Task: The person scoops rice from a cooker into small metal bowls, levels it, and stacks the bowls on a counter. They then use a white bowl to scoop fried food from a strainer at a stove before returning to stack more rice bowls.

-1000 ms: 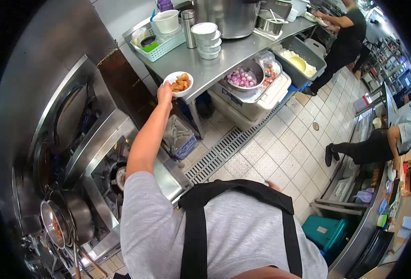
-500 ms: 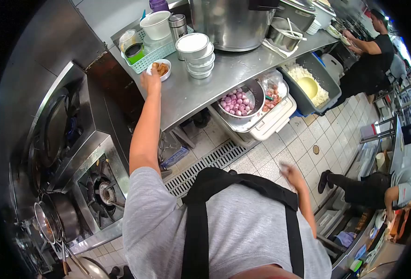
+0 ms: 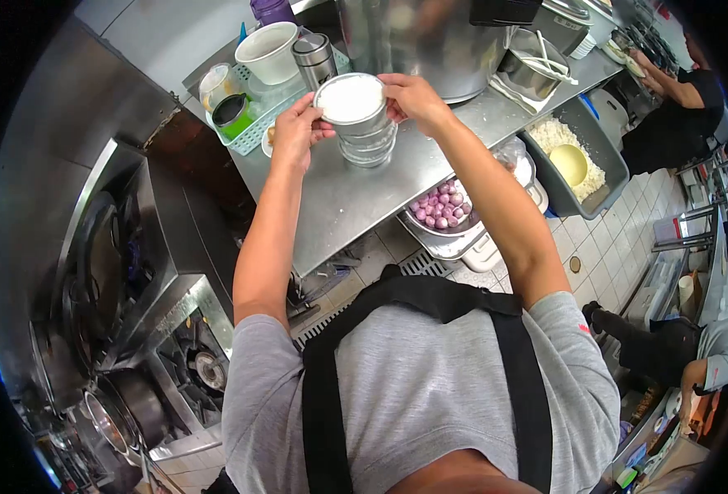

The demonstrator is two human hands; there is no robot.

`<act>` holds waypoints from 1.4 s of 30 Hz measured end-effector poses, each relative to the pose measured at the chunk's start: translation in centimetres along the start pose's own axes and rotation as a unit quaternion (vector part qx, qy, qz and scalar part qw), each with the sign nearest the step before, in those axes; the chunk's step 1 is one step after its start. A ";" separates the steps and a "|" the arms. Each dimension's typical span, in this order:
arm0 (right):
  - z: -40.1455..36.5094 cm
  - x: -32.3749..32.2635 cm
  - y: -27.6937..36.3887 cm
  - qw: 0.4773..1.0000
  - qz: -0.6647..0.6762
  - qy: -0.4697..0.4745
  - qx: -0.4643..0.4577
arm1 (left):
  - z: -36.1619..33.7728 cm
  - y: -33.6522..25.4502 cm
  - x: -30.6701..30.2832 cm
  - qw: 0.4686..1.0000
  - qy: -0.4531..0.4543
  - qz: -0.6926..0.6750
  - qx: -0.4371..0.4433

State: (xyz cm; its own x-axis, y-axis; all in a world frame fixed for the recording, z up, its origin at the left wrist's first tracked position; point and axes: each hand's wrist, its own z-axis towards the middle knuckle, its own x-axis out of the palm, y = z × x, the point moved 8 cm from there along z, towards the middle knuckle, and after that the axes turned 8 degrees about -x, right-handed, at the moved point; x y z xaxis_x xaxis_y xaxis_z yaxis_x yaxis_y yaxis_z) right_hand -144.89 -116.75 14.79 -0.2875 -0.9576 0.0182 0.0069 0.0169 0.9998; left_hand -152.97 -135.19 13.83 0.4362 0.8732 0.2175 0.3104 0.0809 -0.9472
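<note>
Both of my hands grip the top container (image 3: 351, 99), which is round with a white top, from opposite sides. My left hand (image 3: 298, 128) has its fingers on the left rim, and my right hand (image 3: 409, 99) holds the right rim. Beneath it, more clear round containers (image 3: 367, 146) are stacked on the steel counter (image 3: 331, 202). Behind my left wrist, a small white bowl (image 3: 267, 142) with brown food is mostly hidden.
A green basket (image 3: 253, 132) with a white tub (image 3: 268, 51) and a steel tumbler (image 3: 313, 58) lies at the left. Behind stands a large pot (image 3: 421, 49). Below are onions (image 3: 440, 206) and a grey bin (image 3: 619, 173). Two people work at the right.
My left hand has left the small bowl and moved right to the stack. My right hand has come up from beside my body onto the top container. The view has shifted somewhat.
</note>
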 end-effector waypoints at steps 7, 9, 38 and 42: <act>-0.4 -1.0 1.7 0.996 -0.062 -0.028 -0.048 | 0.4 -1.1 1.5 0.997 0.067 -0.032 0.016; -0.8 -0.4 0.5 0.999 -0.036 -0.020 -0.019 | 0.8 1.1 0.8 0.997 0.065 -0.030 -0.026; -20.7 -14.3 -9.0 0.972 0.190 -0.108 0.087 | -10.5 11.4 18.7 0.908 0.371 0.082 -0.178; -32.5 -22.5 -7.8 0.962 0.173 -0.206 0.040 | -15.6 15.8 29.4 0.844 0.487 0.073 -0.213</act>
State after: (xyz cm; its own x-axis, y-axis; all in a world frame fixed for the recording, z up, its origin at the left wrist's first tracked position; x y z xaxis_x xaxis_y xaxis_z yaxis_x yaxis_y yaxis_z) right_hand -107.34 -104.73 6.56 -0.6368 -0.6954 0.3331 0.1010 0.3531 0.9301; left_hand -122.05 -115.73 8.91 0.9190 0.0336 0.3927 0.3783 -0.3547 -0.8550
